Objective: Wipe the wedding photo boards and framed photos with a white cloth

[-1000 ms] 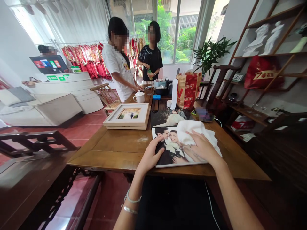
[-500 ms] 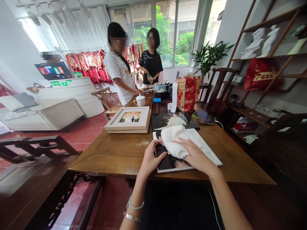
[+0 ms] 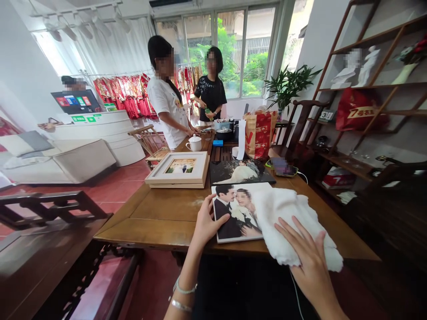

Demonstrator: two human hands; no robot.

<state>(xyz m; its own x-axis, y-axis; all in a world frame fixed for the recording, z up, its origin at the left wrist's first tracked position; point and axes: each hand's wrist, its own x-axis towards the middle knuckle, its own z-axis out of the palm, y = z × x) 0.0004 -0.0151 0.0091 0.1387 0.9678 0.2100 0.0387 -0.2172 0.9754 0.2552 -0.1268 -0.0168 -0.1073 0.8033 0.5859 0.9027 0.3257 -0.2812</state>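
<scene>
A wedding photo print (image 3: 233,213) lies flat near the front edge of the wooden table (image 3: 167,209). My left hand (image 3: 205,224) rests on the print's left edge, thumb on the picture and fingers along the side. My right hand (image 3: 308,258) presses flat, fingers spread, on a white cloth (image 3: 290,218) that covers the print's right part and hangs past the table's front edge.
A darker photo print (image 3: 242,171) and a framed picture (image 3: 180,169) lie further back, with a phone (image 3: 283,168), a white cup (image 3: 194,143) and a red bag (image 3: 260,133). Two people stand at the table's far end. A wooden bench (image 3: 50,209) is at left, shelves (image 3: 367,89) at right.
My right hand has dragged the cloth from the print's left middle to its right side and toward me, uncovering the couple's picture. My left hand stays on the left edge.
</scene>
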